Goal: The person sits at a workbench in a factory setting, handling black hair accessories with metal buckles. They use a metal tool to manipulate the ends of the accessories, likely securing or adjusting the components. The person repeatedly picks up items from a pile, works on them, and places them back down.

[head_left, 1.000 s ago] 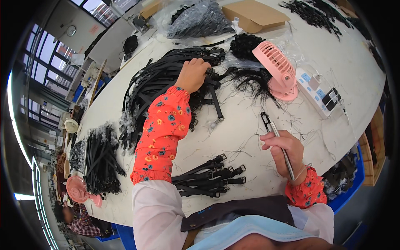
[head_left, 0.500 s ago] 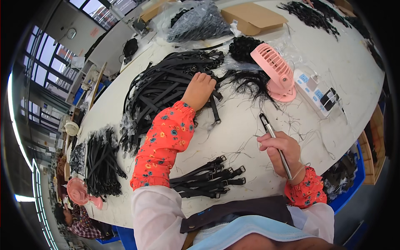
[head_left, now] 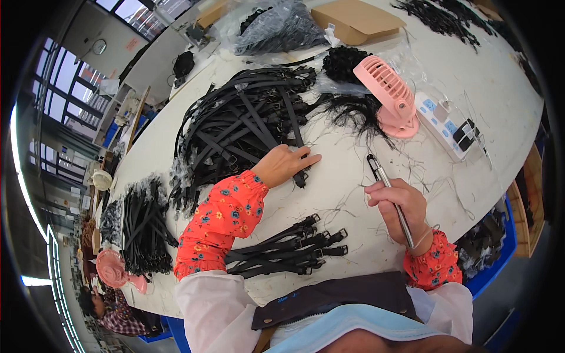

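Observation:
My left hand (head_left: pixel 283 165) lies at the near edge of a large heap of black straps with buckles (head_left: pixel 241 117). Its fingers stretch across one strap, whose near end (head_left: pixel 301 178) shows just below the hand. Whether the fingers press on that strap I cannot tell. My right hand (head_left: pixel 402 206) is closed around a slim silver pen-shaped tool (head_left: pixel 385 181) with a black tip, held above the tabletop and pointing away from me. Between my forearms and close to my body lies a smaller bunch of black buckled straps (head_left: pixel 294 250), buckles to the right.
Loose threads litter the white table (head_left: pixel 347 176). Beyond my right hand stand a pink fan (head_left: pixel 391 100) and a white power strip (head_left: pixel 441 126). Another strap bundle (head_left: pixel 146 229) and pink fan (head_left: pixel 115 269) are at left. A blue bin (head_left: pixel 500 253) stands right; a person (head_left: pixel 118 315) sits lower left.
My left hand has come down from the heap's middle toward me, with its fingers now stretched to the right. My right hand keeps the tool in nearly the same place.

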{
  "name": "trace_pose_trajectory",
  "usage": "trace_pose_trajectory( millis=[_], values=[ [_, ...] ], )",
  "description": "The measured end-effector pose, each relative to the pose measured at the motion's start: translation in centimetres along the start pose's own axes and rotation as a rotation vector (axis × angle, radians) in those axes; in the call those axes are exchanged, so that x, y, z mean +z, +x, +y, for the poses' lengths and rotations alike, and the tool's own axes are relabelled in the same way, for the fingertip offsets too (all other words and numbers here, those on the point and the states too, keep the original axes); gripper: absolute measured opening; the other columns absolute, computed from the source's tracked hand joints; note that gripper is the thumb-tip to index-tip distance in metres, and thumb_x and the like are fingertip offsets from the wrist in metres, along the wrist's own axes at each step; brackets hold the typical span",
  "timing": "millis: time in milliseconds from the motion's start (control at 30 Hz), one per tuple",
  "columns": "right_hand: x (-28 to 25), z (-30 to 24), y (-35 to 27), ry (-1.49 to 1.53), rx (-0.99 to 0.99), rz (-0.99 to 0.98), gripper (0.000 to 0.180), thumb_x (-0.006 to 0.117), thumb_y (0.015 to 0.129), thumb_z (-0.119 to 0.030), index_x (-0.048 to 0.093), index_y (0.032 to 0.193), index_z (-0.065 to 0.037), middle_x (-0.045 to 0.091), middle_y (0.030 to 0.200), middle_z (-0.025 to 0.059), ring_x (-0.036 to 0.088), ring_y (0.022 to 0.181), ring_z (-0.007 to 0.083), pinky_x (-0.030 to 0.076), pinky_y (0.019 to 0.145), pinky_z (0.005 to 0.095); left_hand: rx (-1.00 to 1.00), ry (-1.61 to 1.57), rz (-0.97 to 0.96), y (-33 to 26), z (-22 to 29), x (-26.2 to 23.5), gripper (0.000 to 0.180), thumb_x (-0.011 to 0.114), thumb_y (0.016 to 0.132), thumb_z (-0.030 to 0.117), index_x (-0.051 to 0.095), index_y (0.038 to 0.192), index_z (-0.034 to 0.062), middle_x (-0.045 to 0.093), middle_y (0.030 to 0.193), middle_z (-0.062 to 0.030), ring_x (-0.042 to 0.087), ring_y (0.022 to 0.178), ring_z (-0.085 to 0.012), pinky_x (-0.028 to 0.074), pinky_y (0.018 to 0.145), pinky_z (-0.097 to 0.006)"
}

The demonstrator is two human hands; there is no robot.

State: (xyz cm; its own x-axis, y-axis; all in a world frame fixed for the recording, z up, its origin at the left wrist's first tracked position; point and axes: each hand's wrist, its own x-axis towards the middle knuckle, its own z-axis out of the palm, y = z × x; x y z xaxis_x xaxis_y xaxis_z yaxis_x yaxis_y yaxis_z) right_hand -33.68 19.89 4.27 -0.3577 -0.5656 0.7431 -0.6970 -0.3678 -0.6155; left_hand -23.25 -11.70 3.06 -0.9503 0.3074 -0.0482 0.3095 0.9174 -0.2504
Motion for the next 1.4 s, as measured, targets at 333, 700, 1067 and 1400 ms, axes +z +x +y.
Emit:
trace_pose_trajectory(
  millis=[333,700,1067,1400],
  values=[
    [-0.2,-0.1,-0.1,0.010,0.008,-0.027,0.014,0.051,0.102,-0.013,0.059,0.107,-0.003,0.069,0.100,0.0198,0.067,0.069,0.0203,0.055,0.065,0.0314,-0.426,-0.877,0.780,-2.7,-3.7,-10.1,0.024,0.057,0.102,0.015,0.063,0.121,0.0022,0.068,0.108,-0.0079,0.063,0.086,-0.0124,0.051,0.079,-0.028],
    [-0.1,0.1,-0.1,-0.016,-0.043,-0.007,0.013,0.059,0.094,-0.002,0.060,0.107,-0.004,0.071,0.098,0.0158,0.067,0.067,0.0204,0.054,0.060,0.0304,-0.843,-1.075,0.858,-16.6,-8.4,-15.4,0.053,0.054,0.094,-0.001,0.045,0.146,0.0020,0.055,0.141,-0.0119,0.051,0.079,-0.0074,0.045,0.083,-0.022],
    [0.1,0.1,-0.2,-0.013,-0.021,-0.025,0.013,0.057,0.095,-0.002,0.060,0.108,-0.005,0.071,0.099,0.0152,0.067,0.066,0.0200,0.054,0.060,0.0302,-0.846,-0.417,1.650,-24.0,-12.4,-19.5,0.029,0.054,0.102,0.007,0.059,0.129,0.0014,0.068,0.093,-0.0073,0.051,0.065,-0.0080,0.045,0.066,-0.022],
    [0.3,0.2,-0.4,0.020,0.010,-0.023,0.014,0.058,0.094,-0.001,0.060,0.108,-0.004,0.070,0.098,0.0159,0.067,0.067,0.0197,0.054,0.061,0.0302,-0.430,0.046,0.368,-3.8,-7.5,-11.3,0.051,0.051,0.084,-0.006,0.053,0.134,0.0036,0.056,0.133,-0.0219,0.058,0.122,-0.0344,0.047,0.099,-0.044]
  ],
)
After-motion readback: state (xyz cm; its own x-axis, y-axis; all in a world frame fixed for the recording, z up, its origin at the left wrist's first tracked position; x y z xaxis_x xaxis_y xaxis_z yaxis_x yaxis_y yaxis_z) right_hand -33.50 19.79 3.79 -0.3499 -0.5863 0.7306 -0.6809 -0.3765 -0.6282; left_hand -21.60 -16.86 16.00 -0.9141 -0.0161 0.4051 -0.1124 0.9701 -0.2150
